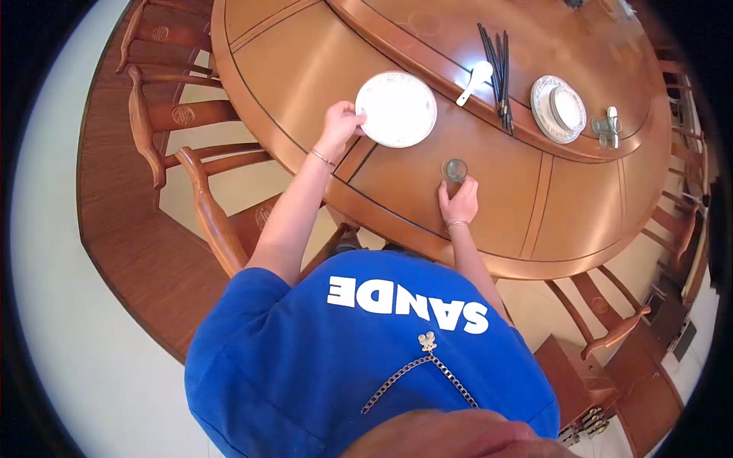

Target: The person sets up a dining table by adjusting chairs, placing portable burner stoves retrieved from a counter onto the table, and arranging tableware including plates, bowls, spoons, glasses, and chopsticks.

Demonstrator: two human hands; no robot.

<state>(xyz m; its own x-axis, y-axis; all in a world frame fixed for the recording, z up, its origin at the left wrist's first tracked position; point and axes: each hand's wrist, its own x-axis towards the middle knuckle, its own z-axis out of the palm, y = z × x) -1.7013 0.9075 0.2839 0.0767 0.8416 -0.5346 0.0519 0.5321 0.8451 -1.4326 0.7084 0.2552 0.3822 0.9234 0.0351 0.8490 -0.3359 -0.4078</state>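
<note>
My left hand grips the near-left rim of a white plate lying flat on the round wooden table. To the right, my right hand wraps around a small clear glass standing upright near the table's front edge. The glass is just below and to the right of the plate, apart from it. Both wrists wear thin bracelets. My blue shirt fills the bottom of the view.
On the raised turntable lie black chopsticks and a white spoon. A stacked plate and bowl and small glasses sit at the right. Wooden chairs stand at the left, and another chair at the lower right.
</note>
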